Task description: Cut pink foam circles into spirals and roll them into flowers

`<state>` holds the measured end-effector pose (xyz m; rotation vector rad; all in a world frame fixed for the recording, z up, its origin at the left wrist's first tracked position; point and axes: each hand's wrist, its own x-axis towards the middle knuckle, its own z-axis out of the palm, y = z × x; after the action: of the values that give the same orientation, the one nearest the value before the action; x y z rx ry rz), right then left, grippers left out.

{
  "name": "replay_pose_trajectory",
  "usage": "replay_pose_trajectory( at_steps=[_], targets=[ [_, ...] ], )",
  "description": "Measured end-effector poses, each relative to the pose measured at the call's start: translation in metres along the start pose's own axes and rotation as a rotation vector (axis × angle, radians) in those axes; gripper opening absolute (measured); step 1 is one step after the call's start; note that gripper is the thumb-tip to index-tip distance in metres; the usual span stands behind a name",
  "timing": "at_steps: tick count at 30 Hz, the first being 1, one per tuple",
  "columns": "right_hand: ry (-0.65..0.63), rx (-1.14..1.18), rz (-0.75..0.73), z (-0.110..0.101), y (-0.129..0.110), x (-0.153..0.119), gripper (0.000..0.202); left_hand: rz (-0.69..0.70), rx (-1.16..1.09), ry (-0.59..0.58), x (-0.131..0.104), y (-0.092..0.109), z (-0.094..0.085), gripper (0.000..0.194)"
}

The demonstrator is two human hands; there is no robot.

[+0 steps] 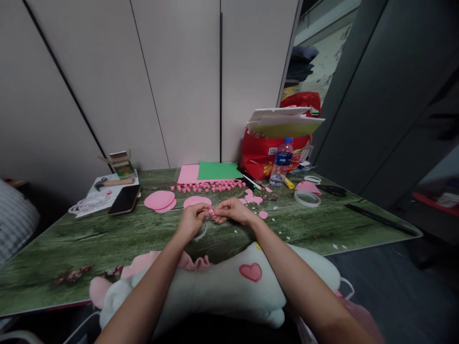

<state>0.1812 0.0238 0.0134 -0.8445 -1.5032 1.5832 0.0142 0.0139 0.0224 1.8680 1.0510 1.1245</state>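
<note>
Near the middle of the green wood-patterned table (143,243), my left hand (193,219) and my right hand (231,211) meet with fingers pinched on a small pink piece (211,212). A thin clear ring or strip (203,231) shows just under my left hand. Behind the hands lie pink round sheets (197,201), and more pink discs (159,200) are stacked to the left. Several small pink buds (208,186) stand in rows before pink and green sheets (219,171). Pink scraps (253,197) lie to the right.
A phone (124,199), a hammer (114,182) and a small open box (122,165) sit at left. On the right are a water bottle (281,162), red bag (255,155), tape roll (307,198), scissors (332,190) and a dark rod (380,220). A plush toy (222,291) lies across the lap.
</note>
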Motion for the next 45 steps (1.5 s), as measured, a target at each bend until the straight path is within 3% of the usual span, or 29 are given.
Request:
replay_pose_trajectory(
  at_steps=[21,35,45],
  targets=[
    [-0.022,0.016,0.004,-0.0006,-0.0002,0.0007,0.035,0.015,-0.019,0.0,0.0008,-0.0031,0.0002,0.022],
    [0.007,0.008,0.014,-0.001,0.0023,0.0014,0.032,0.119,0.237,-0.021,-0.0033,0.0037,-0.0018,0.024],
    [0.039,0.028,0.015,-0.0002,0.0021,0.0018,0.029,0.147,0.279,-0.024,-0.0018,0.0006,-0.0023,0.026]
  ],
)
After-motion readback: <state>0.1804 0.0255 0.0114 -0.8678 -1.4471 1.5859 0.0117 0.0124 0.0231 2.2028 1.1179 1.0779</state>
